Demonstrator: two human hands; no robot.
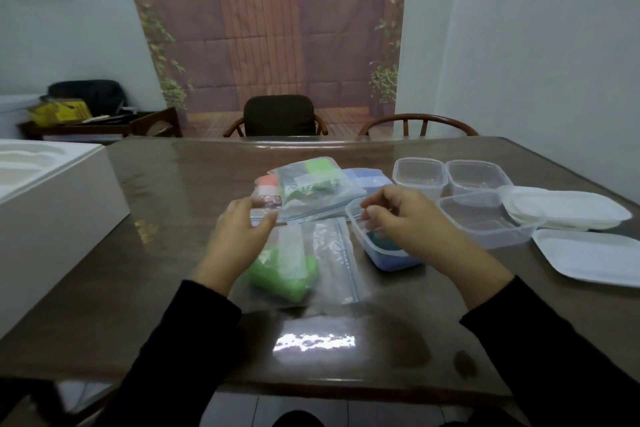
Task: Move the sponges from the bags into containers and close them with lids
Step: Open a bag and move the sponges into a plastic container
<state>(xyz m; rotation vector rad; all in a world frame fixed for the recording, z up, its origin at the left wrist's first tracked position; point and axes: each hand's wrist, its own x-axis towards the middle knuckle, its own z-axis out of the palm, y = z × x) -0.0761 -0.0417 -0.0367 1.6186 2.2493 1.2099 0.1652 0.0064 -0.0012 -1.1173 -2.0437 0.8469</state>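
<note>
Both hands loosely curled, holding nothing: L (239, 232) by green-sponge bag (294, 270), R (408, 222) over container (381, 246).

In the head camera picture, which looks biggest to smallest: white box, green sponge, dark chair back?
1. white box, though it sits nearest the camera
2. dark chair back, though it sits far away
3. green sponge

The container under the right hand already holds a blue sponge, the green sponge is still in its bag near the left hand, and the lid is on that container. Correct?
Not quite. The head view shows the container under the right hand open, without a lid; the white lids lie at the table's right. The blue sponge is inside, and the green sponge is still bagged by the left hand.
</note>
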